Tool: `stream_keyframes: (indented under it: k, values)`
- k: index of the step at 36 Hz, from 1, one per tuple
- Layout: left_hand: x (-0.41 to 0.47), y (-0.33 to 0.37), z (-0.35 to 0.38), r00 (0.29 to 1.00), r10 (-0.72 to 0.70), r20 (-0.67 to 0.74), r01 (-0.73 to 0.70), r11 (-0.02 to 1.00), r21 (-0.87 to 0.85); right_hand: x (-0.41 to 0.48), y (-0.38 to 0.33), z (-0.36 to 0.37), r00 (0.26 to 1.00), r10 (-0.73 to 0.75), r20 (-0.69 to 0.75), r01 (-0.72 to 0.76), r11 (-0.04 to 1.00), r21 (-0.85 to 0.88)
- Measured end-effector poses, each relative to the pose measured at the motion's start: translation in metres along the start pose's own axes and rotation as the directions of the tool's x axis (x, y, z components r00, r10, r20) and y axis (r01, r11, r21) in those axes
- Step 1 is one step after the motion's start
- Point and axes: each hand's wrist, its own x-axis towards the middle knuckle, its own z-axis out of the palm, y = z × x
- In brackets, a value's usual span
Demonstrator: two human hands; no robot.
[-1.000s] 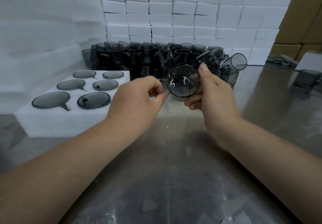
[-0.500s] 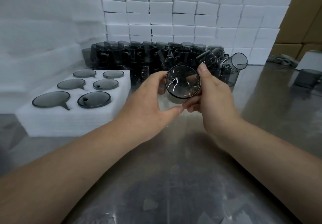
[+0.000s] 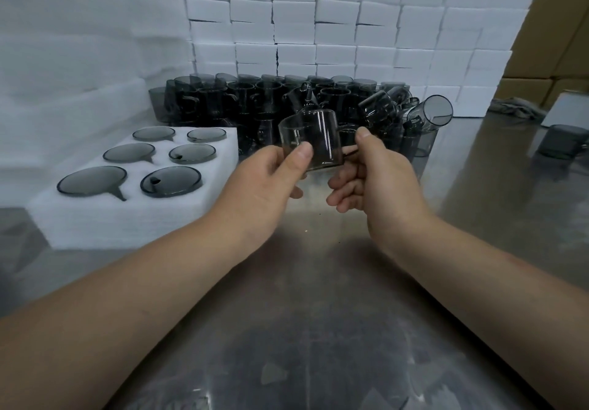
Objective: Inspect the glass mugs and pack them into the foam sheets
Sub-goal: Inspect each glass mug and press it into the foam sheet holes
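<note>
Gripping a smoky grey transparent glass mug (image 3: 318, 141) between them, both hands hold it raised above the table at the middle of the view, tilted so that its side wall faces the camera. The left hand (image 3: 264, 183) curls round the mug's left part, its thumb pressed on the near wall and its fingers tucked beneath. The right hand (image 3: 379, 177) pinches the thin handle on the mug's right side, thumb on top and fingers curled under. Left of the hands, a thick white foam sheet (image 3: 127, 224) lies on the brushed steel table (image 3: 318, 314); it has six round pockets in two rows, and each pocket holds a grey glass mug (image 3: 172, 181) sunk flush with the foam, so that only a round glass face shows. Behind the hands a dense cluster of dark grey glass mugs (image 3: 242, 103) stands on the table, some upright, some leaning; one leaning mug (image 3: 435, 111) at the cluster's right end shows its round end to the camera. A single grey mug (image 3: 562, 141) stands well apart at the far right. A wall of stacked white foam blocks (image 3: 318, 27) rises behind the cluster, piled white foam sheeting (image 3: 79, 59) fills the left side, and brown cardboard boxes (image 3: 567, 43) stand at the right with a crumpled grey cloth (image 3: 513, 106) near them.
</note>
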Motion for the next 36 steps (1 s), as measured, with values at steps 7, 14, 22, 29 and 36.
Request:
stream_keyframes:
  k: [7,14,22,29,36]
  values:
    - [0.006,0.0,0.0,0.981,-0.183,0.059,0.191,0.966,-0.175,-0.001,0.0,0.0,1.0,-0.001,0.024,0.001,1.0,-0.019]
    - [0.01,0.001,-0.001,0.918,-0.354,0.18,0.395,0.855,-0.334,0.0,0.001,0.0,0.999,-0.009,0.044,0.009,1.0,-0.006]
    - [0.014,0.0,-0.006,0.869,-0.392,0.303,0.494,0.729,-0.473,0.002,0.003,-0.001,0.999,-0.052,0.004,0.053,0.997,-0.06]
    - [0.014,-0.001,-0.007,0.869,-0.394,0.299,0.494,0.725,-0.481,0.008,0.007,-0.008,0.983,-0.177,-0.045,0.16,0.955,-0.25]
    - [0.014,-0.003,-0.005,0.883,-0.399,0.245,0.469,0.743,-0.478,0.007,0.012,-0.005,0.996,-0.092,-0.002,0.088,0.963,-0.257]
